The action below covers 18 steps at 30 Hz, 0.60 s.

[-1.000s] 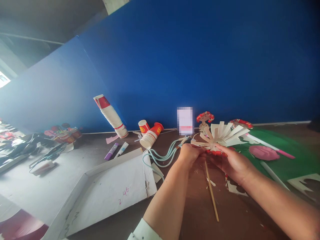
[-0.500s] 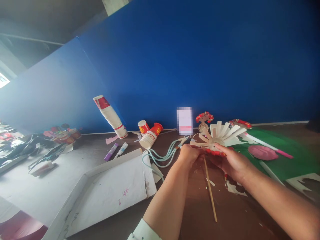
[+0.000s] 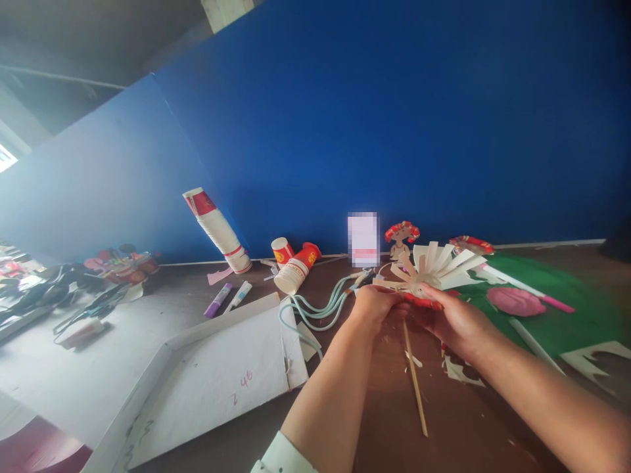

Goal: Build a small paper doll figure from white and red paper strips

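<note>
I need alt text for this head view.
A person's left hand and right hand hold fanned white paper strips over a brown table, near a thin wooden stick. Left of them are a white box and paper cups; right, a green sheet.

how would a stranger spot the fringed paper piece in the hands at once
Start at the blue wall and drop to the brown table below, right of centre. There the left hand and right hand hold the fringed paper piece; long pale strips fanning out set it apart from the red-topped figure behind.
</note>
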Tool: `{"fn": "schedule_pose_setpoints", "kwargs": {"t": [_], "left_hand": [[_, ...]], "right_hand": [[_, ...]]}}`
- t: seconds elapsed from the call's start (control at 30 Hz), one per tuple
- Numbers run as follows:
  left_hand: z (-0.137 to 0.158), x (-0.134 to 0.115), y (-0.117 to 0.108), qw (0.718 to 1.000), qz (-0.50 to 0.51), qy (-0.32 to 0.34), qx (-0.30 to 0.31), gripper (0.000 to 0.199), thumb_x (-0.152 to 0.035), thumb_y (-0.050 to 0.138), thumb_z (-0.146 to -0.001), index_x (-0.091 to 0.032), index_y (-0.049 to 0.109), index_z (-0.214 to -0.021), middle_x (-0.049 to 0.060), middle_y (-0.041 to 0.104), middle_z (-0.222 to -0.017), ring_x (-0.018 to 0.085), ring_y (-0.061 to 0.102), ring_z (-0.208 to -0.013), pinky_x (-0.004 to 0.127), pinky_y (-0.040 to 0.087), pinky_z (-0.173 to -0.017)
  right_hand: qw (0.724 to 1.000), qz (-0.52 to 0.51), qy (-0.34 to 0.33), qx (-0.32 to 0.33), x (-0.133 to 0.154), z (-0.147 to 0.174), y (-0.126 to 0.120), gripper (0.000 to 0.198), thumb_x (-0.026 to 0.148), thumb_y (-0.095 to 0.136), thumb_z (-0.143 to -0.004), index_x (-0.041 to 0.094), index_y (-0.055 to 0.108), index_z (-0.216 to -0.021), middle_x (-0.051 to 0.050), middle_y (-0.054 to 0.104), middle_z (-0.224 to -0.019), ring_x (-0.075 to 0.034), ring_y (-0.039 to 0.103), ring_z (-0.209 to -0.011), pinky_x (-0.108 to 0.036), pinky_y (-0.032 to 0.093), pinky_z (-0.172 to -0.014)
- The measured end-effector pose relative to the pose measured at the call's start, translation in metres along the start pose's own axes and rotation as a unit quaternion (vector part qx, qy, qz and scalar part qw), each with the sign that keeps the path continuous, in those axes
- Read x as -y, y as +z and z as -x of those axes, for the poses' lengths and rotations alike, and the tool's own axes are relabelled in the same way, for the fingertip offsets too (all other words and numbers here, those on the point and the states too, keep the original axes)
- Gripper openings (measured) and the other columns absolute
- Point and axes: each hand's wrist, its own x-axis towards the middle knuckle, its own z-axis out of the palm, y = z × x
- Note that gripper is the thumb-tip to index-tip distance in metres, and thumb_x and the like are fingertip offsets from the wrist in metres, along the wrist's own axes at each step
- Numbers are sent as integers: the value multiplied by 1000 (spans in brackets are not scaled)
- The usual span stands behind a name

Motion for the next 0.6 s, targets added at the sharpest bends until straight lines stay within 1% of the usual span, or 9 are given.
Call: {"fn": "schedule_pose_setpoints", "kwargs": {"t": [0.1, 0.23, 0.3, 0.47, 0.6], "left_hand": [[2, 0, 1, 999, 39, 4, -12, 14, -7, 75, -79, -9, 62, -72, 5, 65, -61, 12, 63, -57, 21, 53, -58], [2, 0, 0, 998, 55, 18, 22, 12, -7, 69, -83, -7, 66, -72, 7, 67, -66, 12, 64, -60, 22, 56, -61], [2, -1, -2, 998, 55, 12, 31, 12, -8, 68, -85, -7, 67, -73, 8, 68, -68, 13, 66, -61, 22, 56, -60], [3, -5, -3, 998, 64, -2, 27, 17, -3, 61, -88, -7, 65, -72, 9, 69, -68, 13, 68, -62, 21, 58, -59], [2, -3, -1, 998, 61, 1, 14, 11, -3, 68, -84, -5, 66, -73, 10, 69, -67, 14, 69, -60, 22, 60, -60]], "right_hand": [[1000, -10, -6, -8, -1, 0, 0, 22, 17, 58, -93, 16, 75, -79, -6, 77, -72, -13, 69, -57, -20, 58, -54], [1000, -12, -2, -3, -2, -1, -1, 23, 19, 57, -95, 15, 76, -81, -6, 77, -75, -13, 69, -59, -21, 58, -53], [1000, -14, -2, -9, -1, -1, -1, 23, 19, 57, -95, 16, 75, -81, -6, 77, -74, -13, 69, -59, -21, 58, -53], [1000, -17, -5, -26, 1, 1, 1, 21, 18, 59, -94, 16, 75, -80, -4, 76, -71, -12, 68, -55, -20, 56, -48], [1000, -17, -11, -20, -1, 0, -2, 17, 18, 61, -92, 18, 75, -82, -4, 76, -72, -12, 68, -55, -19, 55, -48]]}}
